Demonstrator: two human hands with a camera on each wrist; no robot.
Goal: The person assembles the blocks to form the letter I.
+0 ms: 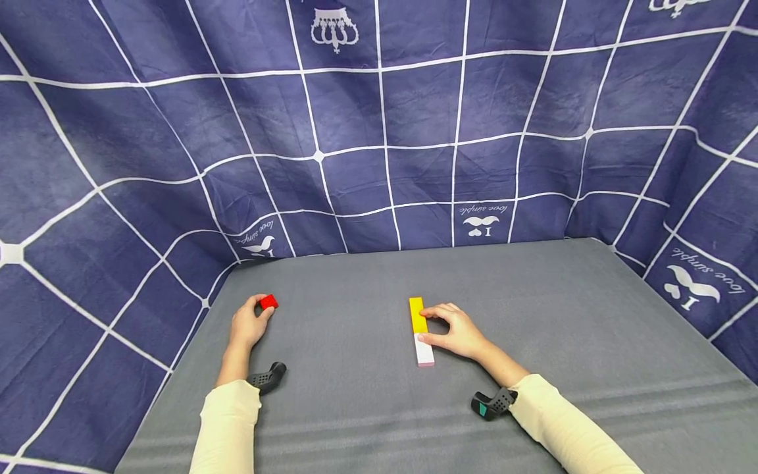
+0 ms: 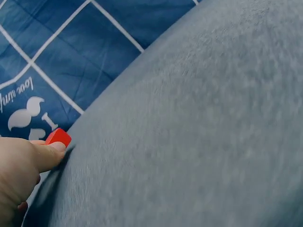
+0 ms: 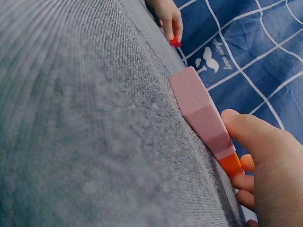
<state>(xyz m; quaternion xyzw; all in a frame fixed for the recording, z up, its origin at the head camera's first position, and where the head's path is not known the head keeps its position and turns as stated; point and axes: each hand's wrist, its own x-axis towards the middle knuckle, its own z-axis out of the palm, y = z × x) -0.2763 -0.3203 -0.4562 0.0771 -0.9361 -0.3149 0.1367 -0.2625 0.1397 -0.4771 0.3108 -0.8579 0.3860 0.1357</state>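
Observation:
At the left of the grey table, my left hand (image 1: 248,324) pinches a small red block (image 1: 269,301) between thumb and fingers. The left wrist view shows the red block (image 2: 58,137) sticking out past the thumb tip. Near the middle, a yellow block (image 1: 418,316) and a pale pink block (image 1: 424,349) lie end to end in a line. From the right side, my right hand (image 1: 458,330) touches both, its thumb on the pale pink block and a forefinger on the yellow one. In the right wrist view the pale pink block (image 3: 203,113) lies nearer, partly hiding the yellow one.
A grey cloth (image 1: 355,408) covers the table, with creases towards the front. Behind it and along both sides hangs a blue curtain (image 1: 379,131) with white grid lines. A black wrist camera (image 1: 268,378) sits on the left wrist, another black camera (image 1: 494,403) on the right.

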